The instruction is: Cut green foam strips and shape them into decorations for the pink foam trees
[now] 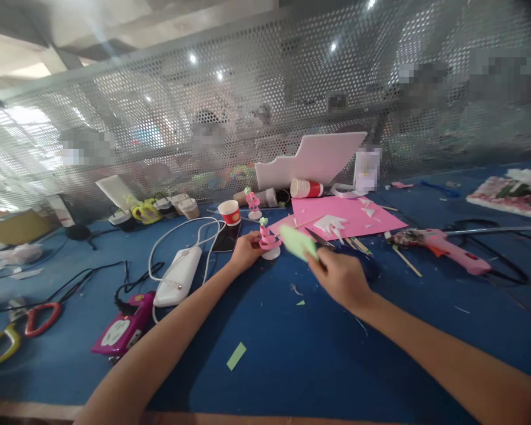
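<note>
My left hand (246, 250) is closed round the base of a small pink spiral paper figure (269, 239) that stands on a white disc on the blue table (292, 360). My right hand (338, 274) pinches a light green paper piece (297, 242), held just right of the figure. Dark scissors (321, 239) lie just behind that hand. A second pink spiral figure (253, 203) stands farther back.
A pink sheet (358, 221) with white cut-outs lies behind. A pink glue gun (446, 248) rests at right. Paper cups (230, 211), a phone, a white power bank (179, 274) with cables and red scissors (39, 316) are at left. A perforated metal screen closes the back.
</note>
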`<state>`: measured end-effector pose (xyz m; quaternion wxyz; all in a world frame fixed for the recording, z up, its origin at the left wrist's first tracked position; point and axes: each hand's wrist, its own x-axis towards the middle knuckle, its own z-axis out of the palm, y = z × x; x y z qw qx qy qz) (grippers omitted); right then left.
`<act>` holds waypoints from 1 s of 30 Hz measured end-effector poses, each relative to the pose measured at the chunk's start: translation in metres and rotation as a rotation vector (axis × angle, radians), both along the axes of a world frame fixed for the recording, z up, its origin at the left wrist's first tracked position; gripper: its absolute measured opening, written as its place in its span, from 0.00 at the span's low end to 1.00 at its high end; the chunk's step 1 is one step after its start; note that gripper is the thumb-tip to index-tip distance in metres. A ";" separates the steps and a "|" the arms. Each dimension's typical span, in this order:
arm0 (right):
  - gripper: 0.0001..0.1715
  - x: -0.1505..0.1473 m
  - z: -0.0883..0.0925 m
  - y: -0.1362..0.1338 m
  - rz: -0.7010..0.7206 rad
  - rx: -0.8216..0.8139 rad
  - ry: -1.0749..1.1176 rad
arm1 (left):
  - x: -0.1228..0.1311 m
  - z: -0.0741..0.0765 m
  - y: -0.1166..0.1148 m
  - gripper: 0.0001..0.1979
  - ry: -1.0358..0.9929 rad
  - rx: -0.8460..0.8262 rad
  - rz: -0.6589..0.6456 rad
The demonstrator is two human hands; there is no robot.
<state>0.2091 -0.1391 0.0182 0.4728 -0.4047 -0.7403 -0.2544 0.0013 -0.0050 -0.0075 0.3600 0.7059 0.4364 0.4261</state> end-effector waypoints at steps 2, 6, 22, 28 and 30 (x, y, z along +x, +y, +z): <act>0.21 0.000 -0.002 0.001 -0.013 -0.024 0.039 | 0.000 0.000 0.000 0.19 -0.001 -0.027 -0.035; 0.18 -0.004 -0.005 -0.005 0.383 0.013 -0.272 | -0.001 -0.001 0.001 0.21 -0.022 -0.035 -0.054; 0.19 0.018 -0.006 0.014 -0.076 -0.023 0.168 | -0.002 -0.005 0.001 0.20 0.010 -0.023 -0.055; 0.16 0.003 -0.003 -0.003 0.364 0.121 -0.318 | -0.005 -0.009 0.006 0.19 0.032 0.017 -0.070; 0.19 0.011 -0.004 0.006 0.040 0.094 -0.125 | -0.005 -0.009 0.005 0.18 0.029 0.020 -0.065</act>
